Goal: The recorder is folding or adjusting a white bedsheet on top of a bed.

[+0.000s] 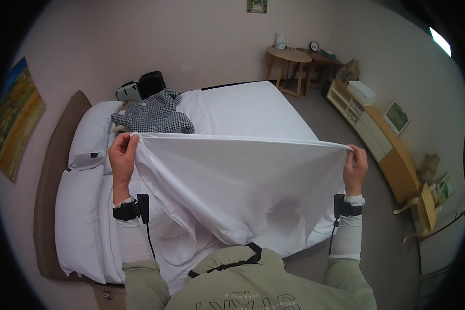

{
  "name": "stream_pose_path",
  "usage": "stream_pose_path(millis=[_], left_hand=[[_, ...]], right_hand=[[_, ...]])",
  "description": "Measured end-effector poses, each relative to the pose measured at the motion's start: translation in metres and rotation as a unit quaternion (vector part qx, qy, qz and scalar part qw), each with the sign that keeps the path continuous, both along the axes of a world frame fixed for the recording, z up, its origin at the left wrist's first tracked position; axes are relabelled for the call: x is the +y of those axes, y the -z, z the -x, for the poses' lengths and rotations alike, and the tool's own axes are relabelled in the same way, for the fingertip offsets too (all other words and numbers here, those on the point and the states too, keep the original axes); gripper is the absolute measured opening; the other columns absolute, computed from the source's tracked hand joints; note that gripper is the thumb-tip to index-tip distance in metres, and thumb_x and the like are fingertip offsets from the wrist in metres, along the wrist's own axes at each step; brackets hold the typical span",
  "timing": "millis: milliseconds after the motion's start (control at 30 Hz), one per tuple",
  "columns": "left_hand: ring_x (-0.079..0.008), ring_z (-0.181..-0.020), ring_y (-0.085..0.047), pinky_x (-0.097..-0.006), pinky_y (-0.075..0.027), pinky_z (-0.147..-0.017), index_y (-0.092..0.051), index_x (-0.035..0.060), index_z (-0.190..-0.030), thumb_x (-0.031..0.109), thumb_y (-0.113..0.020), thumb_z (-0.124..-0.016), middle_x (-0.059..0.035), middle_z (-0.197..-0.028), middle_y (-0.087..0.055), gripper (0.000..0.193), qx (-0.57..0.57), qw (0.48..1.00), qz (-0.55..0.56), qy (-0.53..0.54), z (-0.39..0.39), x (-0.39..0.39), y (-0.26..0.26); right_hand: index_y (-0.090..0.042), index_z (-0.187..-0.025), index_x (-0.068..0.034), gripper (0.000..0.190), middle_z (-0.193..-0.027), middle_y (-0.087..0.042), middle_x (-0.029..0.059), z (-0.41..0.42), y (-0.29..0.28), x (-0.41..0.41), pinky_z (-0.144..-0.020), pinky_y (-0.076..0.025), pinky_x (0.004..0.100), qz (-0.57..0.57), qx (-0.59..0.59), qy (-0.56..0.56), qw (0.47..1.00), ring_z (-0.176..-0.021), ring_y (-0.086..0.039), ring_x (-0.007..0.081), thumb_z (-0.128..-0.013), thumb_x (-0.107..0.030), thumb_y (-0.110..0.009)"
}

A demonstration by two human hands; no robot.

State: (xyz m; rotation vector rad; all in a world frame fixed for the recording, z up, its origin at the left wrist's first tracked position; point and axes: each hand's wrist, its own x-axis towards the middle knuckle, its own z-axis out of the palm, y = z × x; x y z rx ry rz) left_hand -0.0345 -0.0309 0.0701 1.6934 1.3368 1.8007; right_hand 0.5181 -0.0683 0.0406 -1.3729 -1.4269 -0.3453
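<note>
A white cloth (232,174), likely a sheet or cover, is stretched between my two raised hands, its top edge nearly straight. My left hand (123,149) pinches one end of that edge, near the pillows. At the other end, my right hand (355,157) grips the edge above the floor side of the bed. The cloth hangs down towards my body and over the near part of the white-covered bed (244,108), hiding what lies behind it. Beyond the cloth, a black-and-white houndstooth garment (155,112) lies crumpled on the bed.
White pillows (79,221) lie against the brown headboard (48,193) on the left. Suitcases (151,84) stand behind the bed. A round wooden table (288,55) bears a kettle (281,40). Along the right wall runs a low cabinet (395,155) with folded white linen (361,93); a small yellow table (428,207) stands nearer.
</note>
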Motion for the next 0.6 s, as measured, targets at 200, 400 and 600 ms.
stream_pose_path(millis=[200, 400, 600], left_hand=[[-0.0018, -0.065, -0.047, -0.0161, -0.039, -0.059, -0.059, 0.0002, -0.087, 0.013, -0.061, -0.086, 0.0042, -0.073, -0.055, 0.013, 0.033, 0.997, -0.074, -0.019, -0.005, -0.023, -0.051], [-0.0016, -0.066, -0.048, -0.0157, -0.039, -0.06, -0.059, -0.0002, -0.086, 0.009, -0.06, -0.085, 0.0038, -0.074, -0.056, 0.01, 0.02, 1.0, 0.011, 0.022, 0.02, -0.028, 0.004], [-0.0023, -0.066, -0.048, -0.017, -0.04, -0.061, -0.058, -0.0006, -0.083, 0.009, -0.059, -0.084, 0.004, -0.073, -0.056, 0.009, -0.027, 0.991, 0.13, 0.006, 0.044, -0.019, 0.081]], right_hand=[[-0.061, -0.095, -0.004, 0.012, -0.086, -0.057, 0.0058, 0.004, -0.06, 0.009, -0.06, -0.043, 0.0237, -0.165, 0.005, 0.057, 0.985, -0.07, -0.052, 0.0135, -0.086, -0.004, -0.053], [-0.059, -0.092, -0.004, 0.01, -0.094, -0.058, 0.0084, -0.001, -0.009, 0.017, -0.07, -0.043, 0.0269, -0.035, -0.033, 0.009, 0.999, -0.083, -0.055, 0.0184, -0.087, -0.009, -0.053], [-0.058, -0.091, -0.001, 0.014, -0.078, -0.056, -0.003, -0.007, 0.057, 0.013, -0.068, -0.04, 0.0205, 0.245, 0.223, -0.264, 0.906, -0.075, -0.049, 0.005, -0.087, -0.014, -0.054]])
